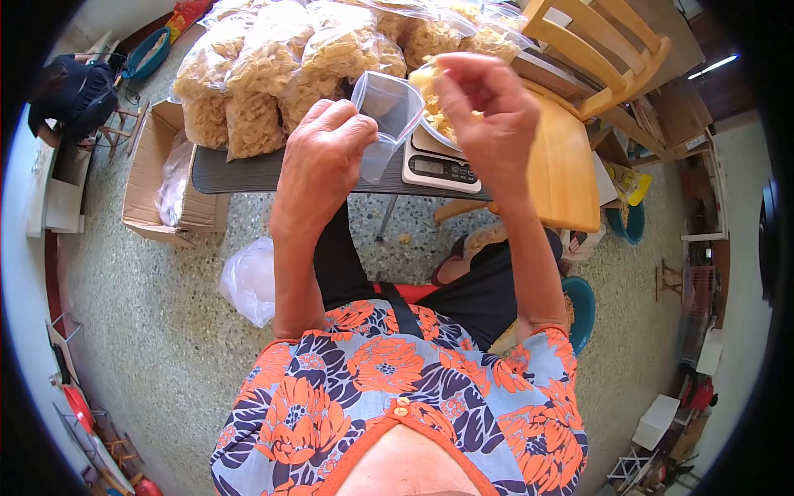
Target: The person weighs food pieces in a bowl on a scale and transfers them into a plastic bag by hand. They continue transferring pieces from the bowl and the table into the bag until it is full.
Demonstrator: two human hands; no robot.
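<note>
My left hand (324,153) is closed on the edge of a clear plastic bag (385,103), whose mouth gapes toward the right. Close to that mouth, my right hand (492,112) is raised with its fingers curled and the thumb tip near the forefinger. I cannot tell whether anything is pinched there. Yellowish dried flakes (438,122) fill a bowl behind and below the right hand, which partly covers it. The bowl rests on a white digital kitchen scale (428,168) at the table's front edge.
Filled clear bags of flakes (269,62) are piled on the dark table (240,175). A cardboard box (142,186) stands at left, a wooden chair (571,165) at right. A white plastic bag (250,281) lies on the floor. Another person (74,99) is at far left.
</note>
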